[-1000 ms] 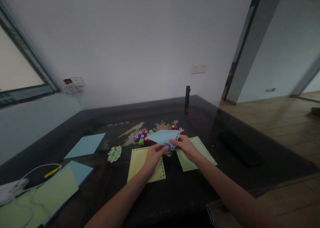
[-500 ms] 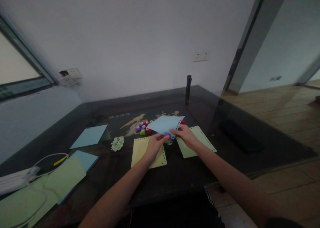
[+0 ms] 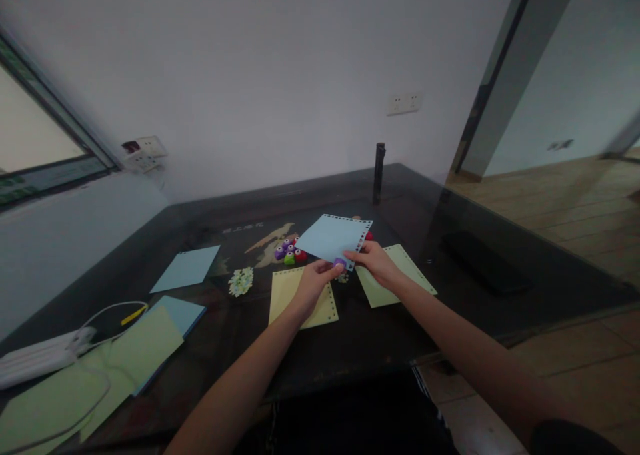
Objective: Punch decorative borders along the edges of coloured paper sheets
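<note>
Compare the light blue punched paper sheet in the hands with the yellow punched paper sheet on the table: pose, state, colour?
The light blue punched paper sheet is lifted off the dark table and tilted; the yellow punched paper sheet lies flat. The blue one is pinched by the left hand and right hand; the yellow one lies partly under the left hand. Both have punched holes along their edges.

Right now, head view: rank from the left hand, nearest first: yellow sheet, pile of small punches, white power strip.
1. yellow sheet, right beneath the left hand.
2. pile of small punches, just behind, slightly left.
3. white power strip, far left table edge.
</note>
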`<state>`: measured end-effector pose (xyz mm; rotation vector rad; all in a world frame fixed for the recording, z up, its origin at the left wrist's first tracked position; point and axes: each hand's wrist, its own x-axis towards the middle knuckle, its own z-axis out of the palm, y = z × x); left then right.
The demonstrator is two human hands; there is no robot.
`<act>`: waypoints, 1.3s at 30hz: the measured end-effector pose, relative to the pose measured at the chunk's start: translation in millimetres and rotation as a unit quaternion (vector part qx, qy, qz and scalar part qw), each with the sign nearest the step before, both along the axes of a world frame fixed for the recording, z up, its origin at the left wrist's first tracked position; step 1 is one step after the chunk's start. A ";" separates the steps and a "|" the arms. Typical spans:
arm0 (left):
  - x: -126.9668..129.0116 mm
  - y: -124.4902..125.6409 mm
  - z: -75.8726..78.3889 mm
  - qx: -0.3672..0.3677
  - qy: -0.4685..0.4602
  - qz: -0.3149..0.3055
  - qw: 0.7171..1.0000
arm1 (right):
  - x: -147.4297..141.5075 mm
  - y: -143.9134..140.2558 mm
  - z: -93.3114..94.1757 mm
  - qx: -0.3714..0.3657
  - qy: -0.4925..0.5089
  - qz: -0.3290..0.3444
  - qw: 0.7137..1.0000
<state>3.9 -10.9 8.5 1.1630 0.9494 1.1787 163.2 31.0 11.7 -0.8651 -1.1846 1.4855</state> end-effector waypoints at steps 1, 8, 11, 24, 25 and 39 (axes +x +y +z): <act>-0.5 0.4 -0.8 -0.001 0.002 -0.002 1.000 | 0.1 0.2 -0.2 0.002 0.001 -0.002 1.000; -1.9 -0.3 -1.2 -0.001 0.018 -0.015 1.000 | -0.3 0.5 0.3 0.008 0.025 -0.003 1.000; -2.0 -0.6 1.0 -0.007 0.033 -0.017 0.999 | 0.2 1.8 -1.0 0.013 0.023 -0.007 1.000; -11.9 1.7 10.1 0.062 0.171 -0.071 0.981 | 4.5 0.3 11.6 0.039 0.073 -0.049 0.995; -12.7 1.8 10.7 0.065 0.182 -0.075 0.978 | 4.8 0.2 12.0 0.038 0.074 -0.052 0.995; -17.3 3.2 10.2 0.095 0.231 -0.047 0.967 | 5.9 1.1 11.8 0.051 0.065 -0.061 0.995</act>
